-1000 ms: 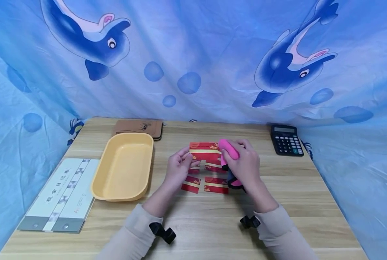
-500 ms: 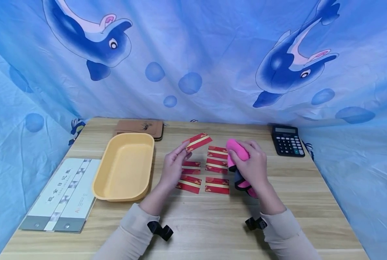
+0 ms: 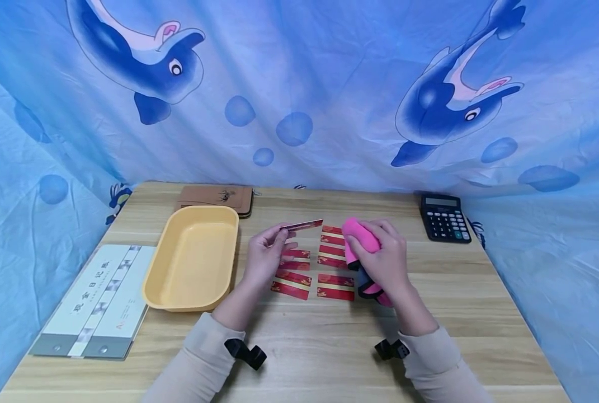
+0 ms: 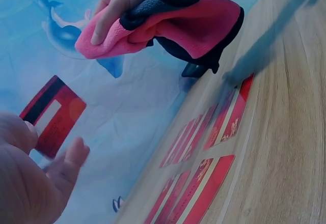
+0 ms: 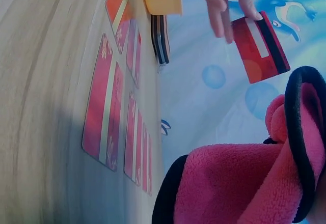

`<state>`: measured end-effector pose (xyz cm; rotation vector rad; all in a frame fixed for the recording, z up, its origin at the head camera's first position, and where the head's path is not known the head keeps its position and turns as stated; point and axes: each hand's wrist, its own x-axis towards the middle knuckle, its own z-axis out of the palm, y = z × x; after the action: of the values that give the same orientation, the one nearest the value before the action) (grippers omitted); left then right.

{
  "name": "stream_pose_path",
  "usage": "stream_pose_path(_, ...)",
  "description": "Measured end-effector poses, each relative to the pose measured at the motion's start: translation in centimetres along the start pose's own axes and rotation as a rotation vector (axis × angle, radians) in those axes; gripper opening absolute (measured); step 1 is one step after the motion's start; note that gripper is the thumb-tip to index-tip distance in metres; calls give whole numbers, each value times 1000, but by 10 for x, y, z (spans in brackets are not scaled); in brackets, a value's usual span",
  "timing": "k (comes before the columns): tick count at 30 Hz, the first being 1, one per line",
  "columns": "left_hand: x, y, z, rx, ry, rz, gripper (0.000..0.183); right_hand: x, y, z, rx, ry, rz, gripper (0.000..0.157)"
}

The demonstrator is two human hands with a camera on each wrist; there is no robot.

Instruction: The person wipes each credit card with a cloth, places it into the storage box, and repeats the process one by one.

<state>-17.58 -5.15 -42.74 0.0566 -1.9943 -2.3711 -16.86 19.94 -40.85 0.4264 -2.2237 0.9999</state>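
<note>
1. Pinched between thumb and fingers of the left hand point(image 3: 265, 252), raised off the table point(image 3: 304, 358) to the right of the yellow tray point(image 3: 190, 263): one red card point(image 4: 55, 116).
2. Gripped near one end, with the other fingers spread clear; presumably held this way to leave most of both faces uncovered.
3. Bunched in the curled right hand point(image 3: 382, 254), farther to the right of the tray than the red card: a pink cloth point(image 3: 361, 238) with black edging. Apart from the raised card; probably gathered to form a thick, soft pad.
4. Laid flat to the right of the tray: five more cards point(image 3: 335, 287), two in the column nearer the tray and three in the farther one. Likely spread out to keep each within separate reach.
5. Appearance of the raised card: red back, dark stripe along one long edge, white panel beside the stripe (nearly edge-on in the head view; print too small to read). On the flat cards: red faces, pale gold lengthwise band, gold ornament toward the ends.
6. Placed around the tray, probably to preserve working room: ledger point(image 3: 90, 302) at left, brown notebook point(image 3: 208, 195) behind, calculator point(image 3: 445, 218) well to the right.
</note>
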Motion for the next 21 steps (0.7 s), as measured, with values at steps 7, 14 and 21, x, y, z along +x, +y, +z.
stream_pose_path(7,0,2,2,-4,-24,-68,30,2,-7,4,23,-12,-22,37)
stream_pose_path(14,1,4,9,42,-55,-106,34,5,-15,12,24,-21,-27,33)
stream_pose_path(21,-4,4,17,5,-117,-47,32,12,-20,23,-85,-11,3,36)
